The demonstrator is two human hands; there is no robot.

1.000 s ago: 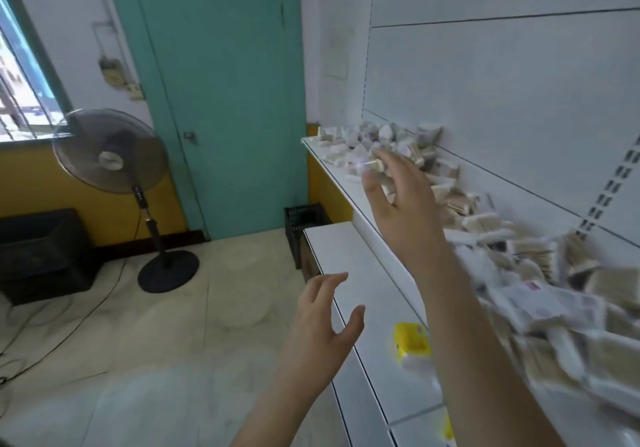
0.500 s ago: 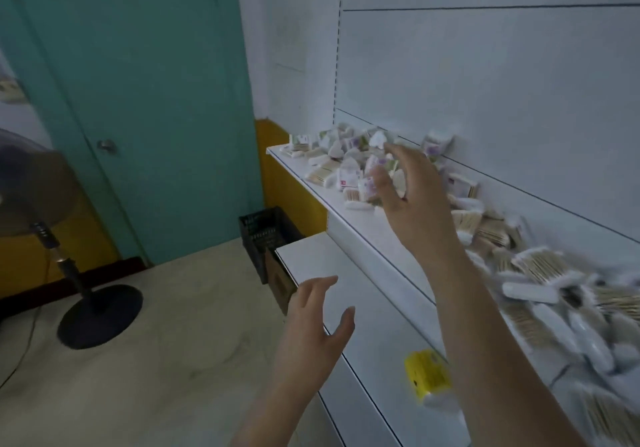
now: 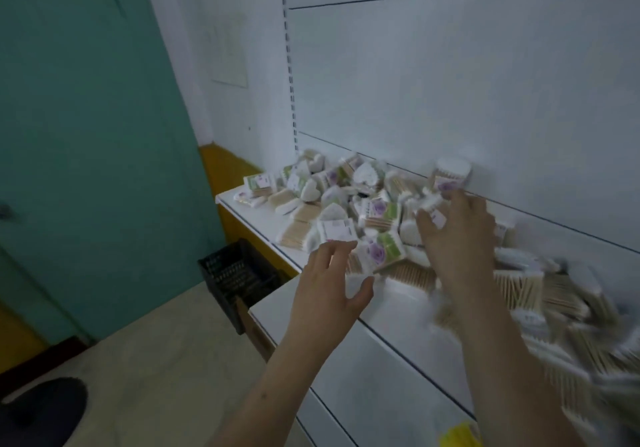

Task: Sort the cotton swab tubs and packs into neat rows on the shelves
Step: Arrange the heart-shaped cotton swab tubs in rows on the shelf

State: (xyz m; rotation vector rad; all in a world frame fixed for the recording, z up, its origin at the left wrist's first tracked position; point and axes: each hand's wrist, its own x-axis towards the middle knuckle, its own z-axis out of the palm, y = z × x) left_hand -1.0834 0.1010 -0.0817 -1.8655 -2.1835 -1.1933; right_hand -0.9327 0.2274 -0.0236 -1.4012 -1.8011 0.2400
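A jumbled heap of cotton swab packs [image 3: 377, 225] covers the white upper shelf [image 3: 242, 204] and runs off blurred to the right. Heart-shaped tubs [image 3: 309, 190] lie among them, and a round tub [image 3: 452, 172] stands against the back panel. My right hand [image 3: 457, 238] is over the middle of the heap, its fingers and thumb pinching a small white pack [image 3: 433, 206]. My left hand [image 3: 329, 290] hovers at the shelf's front edge with fingers spread, holding nothing, just short of a pack with a purple flower [image 3: 379, 252].
A bare white lower shelf [image 3: 349, 346] juts out below, with a yellow pack [image 3: 460, 434] at its near end. A black crate [image 3: 235, 273] sits on the floor by the shelf end. A teal door [image 3: 86, 135] and a fan base [image 3: 41, 408] are left.
The view has swung right and closer to the heap. My left hand has risen from beside the lower shelf to the upper shelf's edge. My right hand has lowered onto the heap.
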